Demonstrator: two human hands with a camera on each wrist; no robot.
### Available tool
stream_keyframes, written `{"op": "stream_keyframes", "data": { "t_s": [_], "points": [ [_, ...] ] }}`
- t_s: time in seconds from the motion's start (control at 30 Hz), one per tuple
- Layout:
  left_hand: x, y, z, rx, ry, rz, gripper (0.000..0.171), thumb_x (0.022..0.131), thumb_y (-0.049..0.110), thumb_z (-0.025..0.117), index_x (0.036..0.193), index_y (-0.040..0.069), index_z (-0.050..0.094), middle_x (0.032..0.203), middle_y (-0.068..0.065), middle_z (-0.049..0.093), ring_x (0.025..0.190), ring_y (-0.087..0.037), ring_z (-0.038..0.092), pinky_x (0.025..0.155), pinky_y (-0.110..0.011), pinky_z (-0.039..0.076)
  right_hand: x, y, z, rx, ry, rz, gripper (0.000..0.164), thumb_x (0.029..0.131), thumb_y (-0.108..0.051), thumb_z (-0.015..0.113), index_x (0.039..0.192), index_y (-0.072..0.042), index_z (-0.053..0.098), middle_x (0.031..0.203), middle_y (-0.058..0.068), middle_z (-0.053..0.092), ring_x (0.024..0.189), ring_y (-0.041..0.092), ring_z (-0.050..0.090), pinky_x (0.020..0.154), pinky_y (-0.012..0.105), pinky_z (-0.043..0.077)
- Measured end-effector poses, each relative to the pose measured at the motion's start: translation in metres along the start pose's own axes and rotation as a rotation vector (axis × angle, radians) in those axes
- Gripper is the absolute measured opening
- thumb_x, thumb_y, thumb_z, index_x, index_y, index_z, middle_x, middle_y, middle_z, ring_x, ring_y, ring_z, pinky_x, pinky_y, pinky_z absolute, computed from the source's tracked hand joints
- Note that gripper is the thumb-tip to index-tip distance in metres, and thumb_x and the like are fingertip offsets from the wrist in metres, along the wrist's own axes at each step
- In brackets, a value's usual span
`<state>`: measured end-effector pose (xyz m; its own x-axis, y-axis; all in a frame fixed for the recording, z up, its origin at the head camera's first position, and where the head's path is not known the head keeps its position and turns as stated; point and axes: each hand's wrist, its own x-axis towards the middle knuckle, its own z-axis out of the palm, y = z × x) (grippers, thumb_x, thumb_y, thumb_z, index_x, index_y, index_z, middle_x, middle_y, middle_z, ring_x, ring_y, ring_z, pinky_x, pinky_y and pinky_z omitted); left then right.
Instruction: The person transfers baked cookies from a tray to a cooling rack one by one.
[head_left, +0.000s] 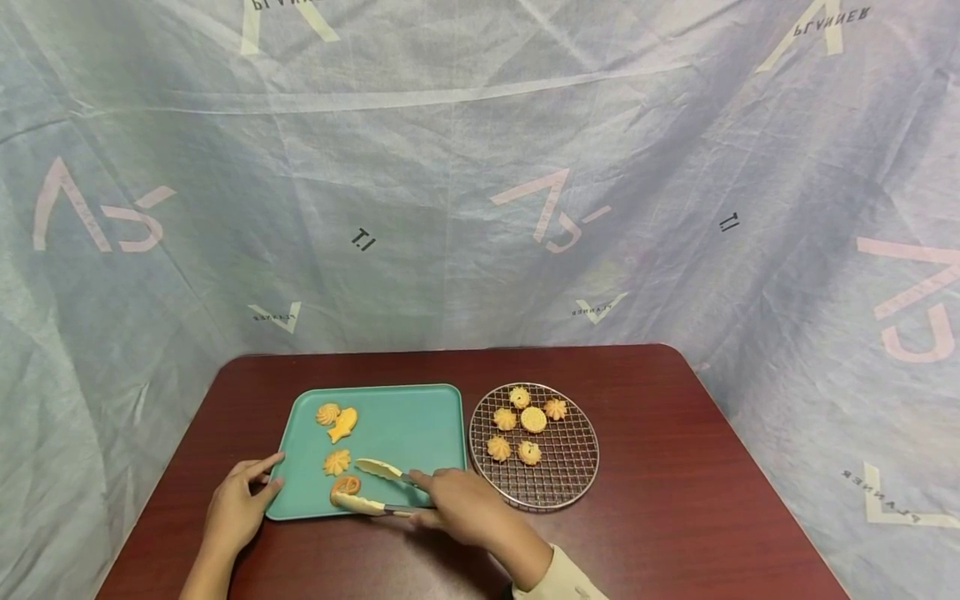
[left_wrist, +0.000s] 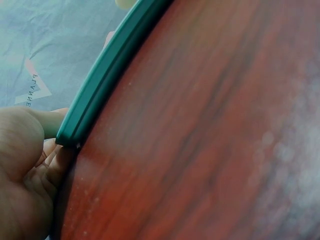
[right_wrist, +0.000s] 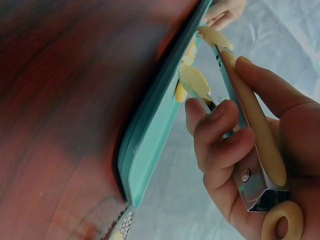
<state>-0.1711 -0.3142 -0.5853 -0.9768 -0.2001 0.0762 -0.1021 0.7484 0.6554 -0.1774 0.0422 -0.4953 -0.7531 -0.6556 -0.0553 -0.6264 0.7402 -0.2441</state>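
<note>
With the right hand (head_left: 467,505) closed round tongs (head_left: 393,509), seen in the head view holding them low over a green tray (head_left: 416,425) on a table (head_left: 675,500). Parted wide at the tips, one near the flower cookie (head_left: 337,462), the other over the near edge of the pretzel (head_left: 345,486); hard to tell whether touching it. Steadied at the tray's left edge by the left hand (head_left: 236,507). Set along that side, farthest back: a swirl cookie (head_left: 327,413) against a fish cookie (head_left: 343,424). Just right of the tray, a wire rack (head_left: 566,475) with six cookies (head_left: 533,419); behind, a printed cloth (head_left: 450,208).

From the left wrist, gripping the tray's rim, fingers above and below.

From the right wrist, pressing a thumb along one tongs handle, fingers curled round the other. Far off, at the tray's opposite end, the left hand.
</note>
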Motion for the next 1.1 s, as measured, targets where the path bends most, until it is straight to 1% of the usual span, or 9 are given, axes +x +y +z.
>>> {"op": "stream_keyframes", "data": {
  "t_s": [0.13,0.2,0.37,0.57,0.7,0.87,1.1],
  "points": [
    [0.0,0.0,0.0,0.001,0.002,0.0,0.044,0.095,0.011,0.073,0.138,0.005,0.066,0.119,-0.017,0.062,0.093,-0.026,0.06,0.069,-0.035,0.041,0.005,-0.003,0.002,-0.022,-0.01,0.002,0.064,0.095,-0.048,0.071,0.15,-0.018,0.056,0.107,0.005,0.074,0.094,0.016,0.069,0.08,0.032,0.056],
    [0.001,0.0,0.0,0.002,0.0,-0.002,0.044,0.096,0.011,0.073,0.139,0.005,0.066,0.12,-0.017,0.062,0.093,-0.026,0.06,0.069,-0.035,0.041,0.007,-0.004,0.004,-0.044,-0.002,0.003,0.064,0.095,-0.049,0.071,0.15,-0.019,0.057,0.107,0.005,0.074,0.093,0.017,0.07,0.08,0.033,0.056],
    [0.001,-0.001,0.001,0.004,0.007,0.0,0.044,0.096,0.011,0.073,0.139,0.005,0.066,0.119,-0.016,0.062,0.093,-0.025,0.06,0.069,-0.035,0.041,0.01,-0.007,0.009,-0.086,0.023,0.016,0.063,0.094,-0.05,0.072,0.148,-0.021,0.058,0.101,0.003,0.074,0.084,0.018,0.07,0.071,0.034,0.056],
    [0.0,-0.001,0.001,0.006,0.005,-0.003,0.044,0.095,0.012,0.074,0.138,0.006,0.067,0.119,-0.017,0.062,0.092,-0.024,0.06,0.069,-0.035,0.041,0.011,-0.012,0.012,-0.104,0.032,0.048,0.066,0.093,-0.053,0.072,0.15,-0.023,0.056,0.102,0.003,0.074,0.08,0.018,0.069,0.066,0.034,0.055],
    [0.0,-0.001,0.0,0.003,0.003,-0.005,0.044,0.095,0.012,0.074,0.139,0.005,0.066,0.12,-0.017,0.062,0.093,-0.025,0.06,0.069,-0.035,0.041,0.01,-0.015,0.018,-0.095,0.042,0.041,0.064,0.093,-0.052,0.072,0.149,-0.023,0.057,0.101,0.003,0.074,0.079,0.018,0.069,0.066,0.033,0.055],
    [0.0,0.0,0.001,0.007,0.01,0.001,0.044,0.095,0.011,0.074,0.138,0.005,0.067,0.12,-0.017,0.062,0.094,-0.026,0.061,0.069,-0.035,0.042,0.008,-0.015,0.023,-0.076,0.084,0.005,0.06,0.094,-0.046,0.075,0.146,-0.02,0.06,0.098,0.004,0.075,0.08,0.017,0.069,0.07,0.032,0.055],
    [0.0,0.0,0.001,0.009,0.022,0.008,0.043,0.095,0.011,0.074,0.137,0.005,0.068,0.12,-0.017,0.063,0.094,-0.027,0.061,0.07,-0.035,0.042,0.007,-0.011,0.019,-0.047,0.127,-0.004,0.056,0.095,-0.041,0.073,0.145,-0.02,0.061,0.094,0.005,0.074,0.073,0.014,0.066,0.059,0.027,0.051]
  ]
}}
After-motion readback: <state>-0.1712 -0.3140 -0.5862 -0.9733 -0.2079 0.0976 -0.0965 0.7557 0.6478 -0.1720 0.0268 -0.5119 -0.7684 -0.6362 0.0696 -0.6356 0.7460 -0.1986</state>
